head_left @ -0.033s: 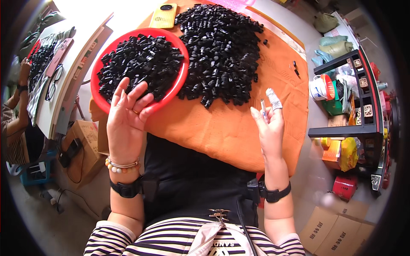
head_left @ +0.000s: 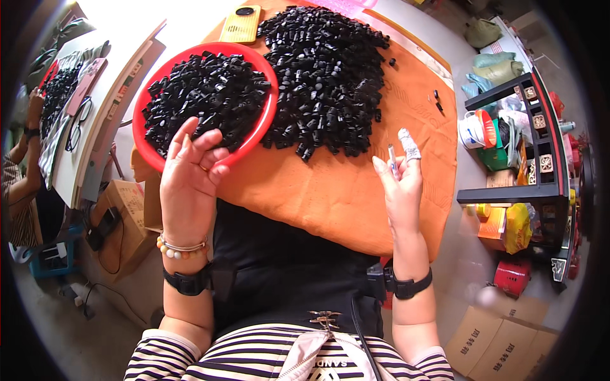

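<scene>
My left hand (head_left: 187, 174) is raised palm up at the near rim of a red bowl (head_left: 141, 146) heaped with small black plastic parts (head_left: 203, 95). Its fingers are apart and slightly curled, with nothing seen in them. My right hand (head_left: 401, 190) hovers over the orange cloth (head_left: 330, 197) and pinches a thin metal tool (head_left: 393, 159); one of its fingers is wrapped in white tape. A large loose pile of the same black parts (head_left: 330, 70) lies on the cloth, to the right of the bowl.
A yellow flat device (head_left: 241, 24) lies at the cloth's far edge. A dark shelf unit (head_left: 540, 159) with bags and tins stands at the right, cardboard boxes (head_left: 502, 343) below it. At the left, another person's arm (head_left: 25, 159) works at a white table with glasses (head_left: 79, 124).
My left hand's fingers have curled in a little, and the view has shifted slightly. My right hand holds the same pose.
</scene>
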Available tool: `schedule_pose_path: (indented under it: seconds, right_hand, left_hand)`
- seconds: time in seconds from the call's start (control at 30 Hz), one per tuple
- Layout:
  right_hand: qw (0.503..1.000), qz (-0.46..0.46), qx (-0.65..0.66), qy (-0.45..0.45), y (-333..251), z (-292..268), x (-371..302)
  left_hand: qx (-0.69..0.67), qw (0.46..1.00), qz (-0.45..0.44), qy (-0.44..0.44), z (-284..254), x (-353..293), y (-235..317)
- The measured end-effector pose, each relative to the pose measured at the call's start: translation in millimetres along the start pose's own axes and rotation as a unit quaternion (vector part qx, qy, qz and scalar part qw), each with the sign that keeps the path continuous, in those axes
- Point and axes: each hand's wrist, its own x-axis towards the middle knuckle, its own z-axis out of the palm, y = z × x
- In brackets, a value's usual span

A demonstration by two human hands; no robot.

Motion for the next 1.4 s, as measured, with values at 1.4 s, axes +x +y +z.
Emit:
schedule_pose_path:
  seconds: [1.4]
  right_hand:
    - [0.99,-0.068,-0.08,-0.092,-3.7,47.1,-5.3]
  left_hand:
    - [0.103,0.935,-0.327,-0.091,45.2,-27.3,-72.5]
